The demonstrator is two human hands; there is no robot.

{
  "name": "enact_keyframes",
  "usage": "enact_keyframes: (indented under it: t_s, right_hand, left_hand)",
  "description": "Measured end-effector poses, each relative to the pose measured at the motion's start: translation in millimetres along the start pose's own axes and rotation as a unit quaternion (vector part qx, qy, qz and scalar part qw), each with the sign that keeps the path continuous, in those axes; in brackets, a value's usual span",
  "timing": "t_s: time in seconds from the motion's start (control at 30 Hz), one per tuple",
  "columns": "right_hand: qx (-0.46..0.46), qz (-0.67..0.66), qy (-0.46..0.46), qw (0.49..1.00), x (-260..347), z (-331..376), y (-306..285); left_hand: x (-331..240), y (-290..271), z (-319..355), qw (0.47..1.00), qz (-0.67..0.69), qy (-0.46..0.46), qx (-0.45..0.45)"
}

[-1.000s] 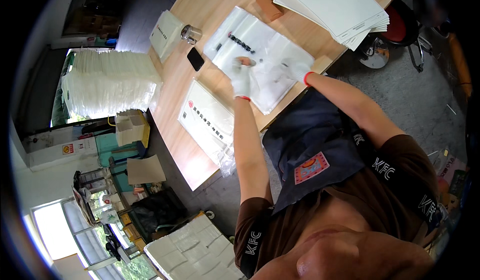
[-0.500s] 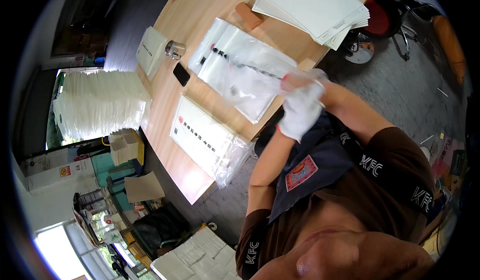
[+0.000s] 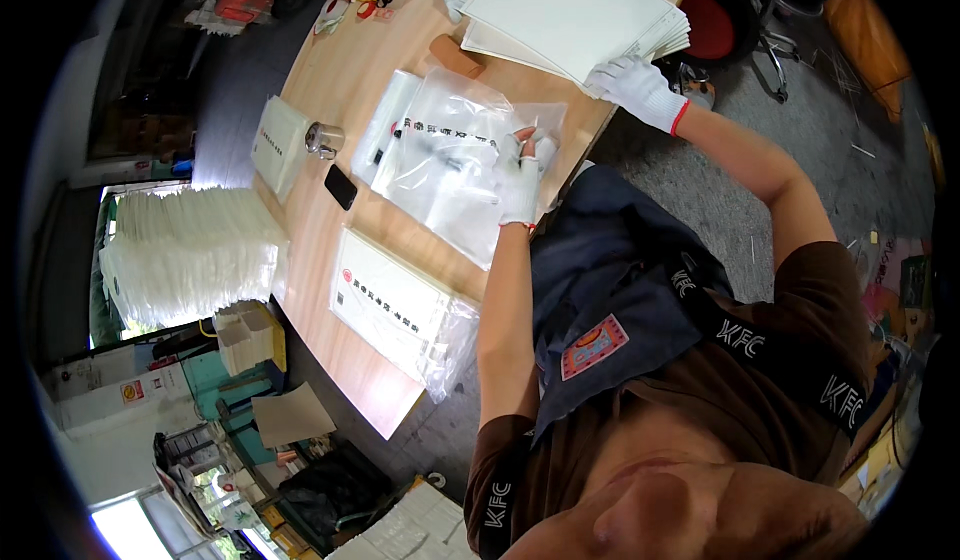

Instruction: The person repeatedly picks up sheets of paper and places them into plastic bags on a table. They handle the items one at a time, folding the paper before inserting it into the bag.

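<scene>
My left hand (image 3: 520, 178), in a white knit glove with bare fingertips, is closed on the edge of a clear plastic bag (image 3: 450, 130) with dark printing. That bag lies over a pile of similar bags (image 3: 385, 125) on the table. My right hand (image 3: 643, 90), in a white glove, reaches to the near corner of a stack of large white sheets (image 3: 560, 10). Its fingers are stretched out and touch the top sheet at that corner; whether any fingertip is under the sheet is hidden.
Bagged printed sheets (image 3: 390, 300) lie at the near left of the wooden table (image 3: 375, 400). Around the bags are a phone (image 3: 340, 188), a metal cup (image 3: 323, 140) and a brown block (image 3: 456, 57). A tall stack of bagged sheets (image 3: 195, 255) stands left; a chair (image 3: 715, 20) is far right.
My hands, together over the near edge of the bags before, have come apart. The right went out to the sheet stack; the left moved left with a bag, which now lies spread over the pile.
</scene>
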State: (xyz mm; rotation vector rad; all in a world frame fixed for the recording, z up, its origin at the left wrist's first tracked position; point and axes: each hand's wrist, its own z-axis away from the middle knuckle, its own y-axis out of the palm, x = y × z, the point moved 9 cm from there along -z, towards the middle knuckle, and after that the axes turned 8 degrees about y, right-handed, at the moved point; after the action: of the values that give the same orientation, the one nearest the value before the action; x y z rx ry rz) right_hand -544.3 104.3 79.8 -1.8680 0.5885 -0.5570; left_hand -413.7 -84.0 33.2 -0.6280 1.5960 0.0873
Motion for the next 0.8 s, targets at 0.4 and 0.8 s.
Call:
enact_keyframes:
  t_s: [0.4, 0.8]
  right_hand:
    - [0.133, -0.065, -0.076, 0.986, 76.8, 31.5, -65.1]
    - [0.076, -0.699, 0.196, 0.683, 31.5, 69.8, 0.9]
  left_hand:
    - [-1.3, 79.9, -22.9, 0.819, 0.537, -0.194, -0.053]
    - [-85.5, 54.2, 34.6, 0.935, -0.313, 0.029, 0.165]
